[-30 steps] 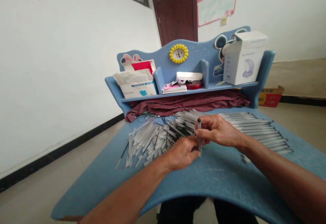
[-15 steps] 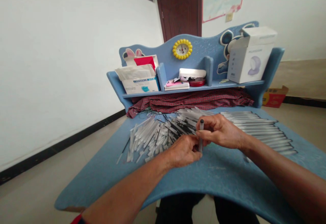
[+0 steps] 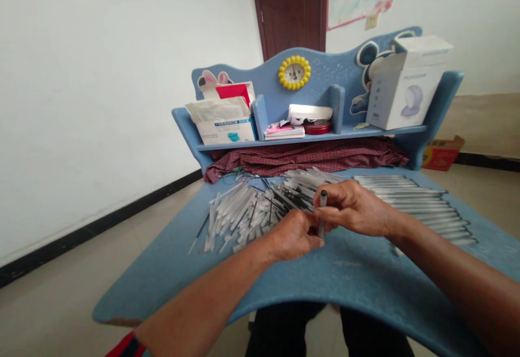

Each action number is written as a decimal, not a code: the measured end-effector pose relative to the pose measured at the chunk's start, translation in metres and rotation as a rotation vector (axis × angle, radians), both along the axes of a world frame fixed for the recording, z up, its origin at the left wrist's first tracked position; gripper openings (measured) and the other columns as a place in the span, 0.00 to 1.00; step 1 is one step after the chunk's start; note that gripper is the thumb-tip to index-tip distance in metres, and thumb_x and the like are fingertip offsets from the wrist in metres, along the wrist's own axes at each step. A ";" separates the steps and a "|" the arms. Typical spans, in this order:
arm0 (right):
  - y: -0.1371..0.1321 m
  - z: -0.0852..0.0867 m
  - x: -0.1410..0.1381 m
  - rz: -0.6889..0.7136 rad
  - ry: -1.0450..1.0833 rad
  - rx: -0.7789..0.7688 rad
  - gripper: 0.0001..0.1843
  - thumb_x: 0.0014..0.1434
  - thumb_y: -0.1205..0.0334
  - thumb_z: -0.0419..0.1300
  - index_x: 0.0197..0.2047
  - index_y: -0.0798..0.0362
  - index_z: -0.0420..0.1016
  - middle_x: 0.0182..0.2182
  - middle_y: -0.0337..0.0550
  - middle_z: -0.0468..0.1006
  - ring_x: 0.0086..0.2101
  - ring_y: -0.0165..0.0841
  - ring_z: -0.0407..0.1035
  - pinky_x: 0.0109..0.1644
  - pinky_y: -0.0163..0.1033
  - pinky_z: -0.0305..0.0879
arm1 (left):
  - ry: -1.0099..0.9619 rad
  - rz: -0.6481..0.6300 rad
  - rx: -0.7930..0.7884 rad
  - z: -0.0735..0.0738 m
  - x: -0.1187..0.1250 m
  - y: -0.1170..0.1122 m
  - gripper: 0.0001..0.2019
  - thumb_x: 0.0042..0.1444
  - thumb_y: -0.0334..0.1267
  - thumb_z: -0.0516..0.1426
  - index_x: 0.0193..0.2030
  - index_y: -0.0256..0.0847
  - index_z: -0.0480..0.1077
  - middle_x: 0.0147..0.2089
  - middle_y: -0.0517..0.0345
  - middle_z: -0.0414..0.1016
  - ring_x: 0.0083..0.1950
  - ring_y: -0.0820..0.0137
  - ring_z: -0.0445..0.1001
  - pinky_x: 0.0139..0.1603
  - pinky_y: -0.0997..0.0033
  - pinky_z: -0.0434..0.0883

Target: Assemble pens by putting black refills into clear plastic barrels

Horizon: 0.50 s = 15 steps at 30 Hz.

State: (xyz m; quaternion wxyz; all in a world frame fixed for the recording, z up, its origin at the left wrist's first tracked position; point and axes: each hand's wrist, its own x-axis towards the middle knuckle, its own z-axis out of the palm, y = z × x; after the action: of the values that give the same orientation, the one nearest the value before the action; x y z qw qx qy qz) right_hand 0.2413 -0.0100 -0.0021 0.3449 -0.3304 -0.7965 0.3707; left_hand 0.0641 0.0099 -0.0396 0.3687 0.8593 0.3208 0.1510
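Note:
Both hands close on one pen [image 3: 323, 213], a translucent barrel with a black end pointing up, held nearly upright above the desk. My left hand [image 3: 296, 233] grips its lower part between thumb and fingers. Higher up, my right hand [image 3: 351, 208] pinches the barrel just below the black end. Left of and behind the hands spreads a loose pile of clear pen barrels [image 3: 233, 213], mixed with dark refills [image 3: 286, 199]. To the right, partly behind my right forearm, pens [image 3: 422, 208] lie side by side in a row.
The blue desk [image 3: 162, 286] has a raised back shelf [image 3: 280, 139]. On it stand an opened mask box [image 3: 227, 129], booklets [image 3: 284, 132], a red round tin [image 3: 317, 128] and a tall white box [image 3: 402, 91]. A checked cloth [image 3: 300, 159] lies beneath the shelf; a yellow clock [image 3: 294, 72] hangs above.
The camera view has shifted slightly. Both hands keep the same hold on the pen, with hardly any movement against the desk.

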 end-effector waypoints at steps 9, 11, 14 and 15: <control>-0.001 0.000 -0.001 0.012 0.012 -0.045 0.09 0.54 0.63 0.56 0.25 0.54 0.64 0.18 0.35 0.69 0.20 0.25 0.64 0.23 0.30 0.59 | 0.025 0.019 0.036 -0.002 0.001 0.001 0.01 0.46 0.30 0.58 0.26 0.35 0.71 0.23 0.66 0.66 0.28 0.75 0.66 0.31 0.76 0.61; -0.001 -0.002 -0.001 0.014 0.033 -0.049 0.09 0.54 0.63 0.56 0.24 0.54 0.64 0.18 0.34 0.68 0.20 0.25 0.63 0.23 0.30 0.59 | 0.024 0.028 0.040 -0.003 0.001 0.002 0.01 0.46 0.30 0.58 0.26 0.35 0.70 0.22 0.66 0.65 0.27 0.75 0.65 0.30 0.76 0.61; 0.001 -0.004 -0.001 0.020 0.057 -0.059 0.09 0.54 0.62 0.57 0.24 0.54 0.64 0.17 0.33 0.67 0.20 0.25 0.63 0.24 0.30 0.60 | 0.030 0.045 0.030 -0.005 0.001 0.003 0.01 0.45 0.30 0.58 0.26 0.35 0.70 0.22 0.66 0.63 0.26 0.75 0.64 0.29 0.76 0.59; 0.001 -0.005 -0.002 0.021 0.063 -0.065 0.09 0.53 0.62 0.57 0.24 0.54 0.64 0.17 0.33 0.68 0.20 0.25 0.63 0.24 0.30 0.60 | 0.029 0.049 0.021 -0.005 0.001 0.003 0.01 0.45 0.31 0.58 0.26 0.35 0.69 0.22 0.66 0.63 0.26 0.75 0.63 0.28 0.76 0.59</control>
State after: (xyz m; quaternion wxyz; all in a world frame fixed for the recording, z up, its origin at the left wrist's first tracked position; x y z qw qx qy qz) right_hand 0.2396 -0.0089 -0.0067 0.3549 -0.3212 -0.7763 0.4102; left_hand 0.0650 0.0126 -0.0445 0.3513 0.8571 0.3454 0.1507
